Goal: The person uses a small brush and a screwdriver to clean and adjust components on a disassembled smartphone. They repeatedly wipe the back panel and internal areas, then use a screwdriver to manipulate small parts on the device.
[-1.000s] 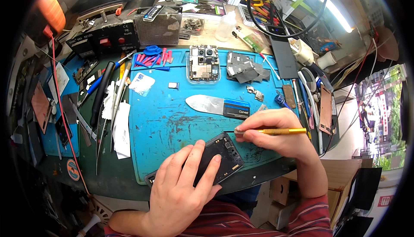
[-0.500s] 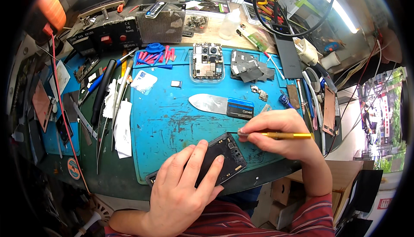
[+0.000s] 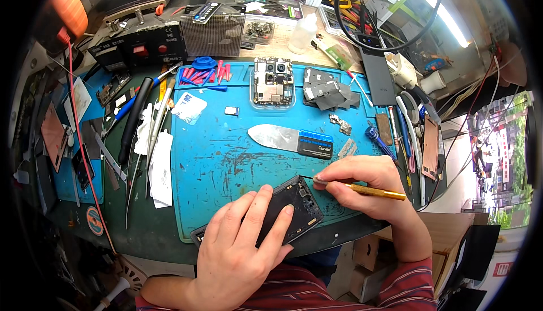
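My left hand lies over a black phone housing, holding it at an angle on the blue mat, its fingertips on the inner face and thumb by the lower edge. My right hand grips a gold-handled tool between thumb and fingers; its thin dark tip is at the phone's upper right corner. Above them lie a flat metal blade with dark handle, small metal parts and a small silver piece. A circuit board rests in a clear tray beside dark thin sheets.
Tools and white paper lie left, more tools right. Pink and blue nozzles are at the mat's back. Behind stand a black machine, a mesh box, a white bottle; cables run down the sides.
The gold tool's back end has swung downward and my right hand has shifted slightly right and down. My left hand and the phone stay in about the same place.
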The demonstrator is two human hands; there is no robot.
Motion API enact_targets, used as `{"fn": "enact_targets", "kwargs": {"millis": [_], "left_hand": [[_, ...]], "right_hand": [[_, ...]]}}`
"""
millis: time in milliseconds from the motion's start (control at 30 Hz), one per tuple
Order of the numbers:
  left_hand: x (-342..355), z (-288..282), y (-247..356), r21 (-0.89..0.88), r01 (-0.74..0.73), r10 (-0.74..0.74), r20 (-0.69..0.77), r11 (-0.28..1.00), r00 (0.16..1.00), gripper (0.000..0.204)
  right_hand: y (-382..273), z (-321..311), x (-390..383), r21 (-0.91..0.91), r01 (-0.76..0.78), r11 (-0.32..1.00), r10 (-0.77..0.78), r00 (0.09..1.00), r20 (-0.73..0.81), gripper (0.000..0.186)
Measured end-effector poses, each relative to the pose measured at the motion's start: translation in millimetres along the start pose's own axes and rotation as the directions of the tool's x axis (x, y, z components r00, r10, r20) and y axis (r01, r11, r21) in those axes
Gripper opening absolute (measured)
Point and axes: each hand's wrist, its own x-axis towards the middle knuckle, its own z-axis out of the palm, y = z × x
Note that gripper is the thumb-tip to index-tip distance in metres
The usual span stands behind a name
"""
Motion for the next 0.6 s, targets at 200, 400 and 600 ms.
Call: {"fn": "enact_targets", "kwargs": {"millis": [200,400,600], "left_hand": [[0.2,-0.2,-0.3,-0.002,-0.005,0.005,0.001,1.0,1.0,0.069],[0.4,-0.6,-0.3,-0.004,-0.005,0.005,0.003,1.0,1.0,0.069],[-0.5,0.4,-0.6,-0.003,-0.004,0.004,-0.002,1.0,1.0,0.069]], "right_hand": [[3.1,0.3,-1.2,0.009,0.009,1.0,-0.009,1.0,-0.014,0.016],[5.5,-0.6,-1.2,0.005,0.02,1.0,-0.02,1.0,-0.015,0.017],[2.9,0.5,-1.4,-0.009,0.016,1.0,-0.016,1.0,-0.013,0.017]]}}
